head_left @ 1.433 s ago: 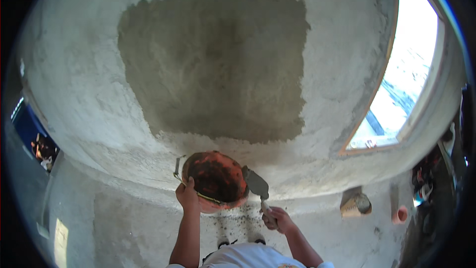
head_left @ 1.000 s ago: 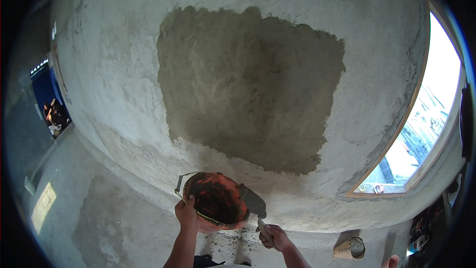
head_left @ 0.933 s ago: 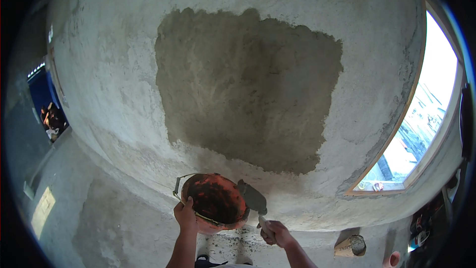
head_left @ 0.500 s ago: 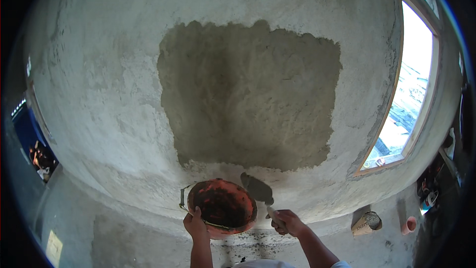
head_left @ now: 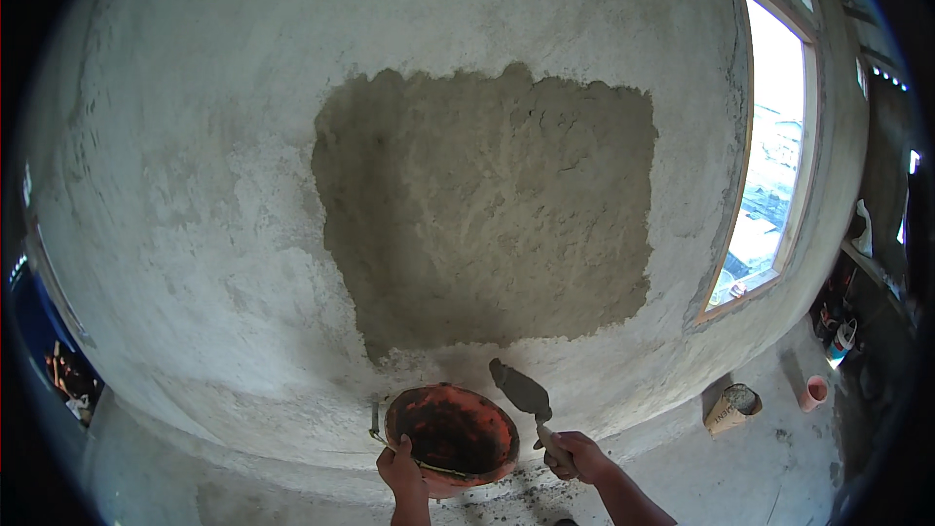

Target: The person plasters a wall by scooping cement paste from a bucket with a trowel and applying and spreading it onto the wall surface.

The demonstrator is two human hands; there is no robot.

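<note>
My left hand [head_left: 400, 469] grips the near-left rim of a red bucket [head_left: 500, 421], its thumb over the edge beside the wire handle. The bucket tilts, so its inside shows, smeared with dark mortar; how much lies in it is hard to tell. My right hand [head_left: 577, 456] is closed round the handle of a trowel [head_left: 523, 393], just right of the bucket. The trowel's grey blade points up and left toward the wall. Above both hands, a large rough-edged patch of damp grey-brown mortar [head_left: 497, 214] covers part of the wall.
Pale bare wall [head_left: 224, 205] surrounds the patch. A wood-framed window [head_left: 769, 156] opens at right. On the floor at right stand an open paper sack [head_left: 730, 411], a small pinkish pot [head_left: 813, 393] and a white pail [head_left: 842, 339]. Mortar crumbs lie below the bucket.
The view has shifted, so the window and floor items sit further left. Both hands, with bucket and trowel, appear slightly lower and further right. The grips look the same.
</note>
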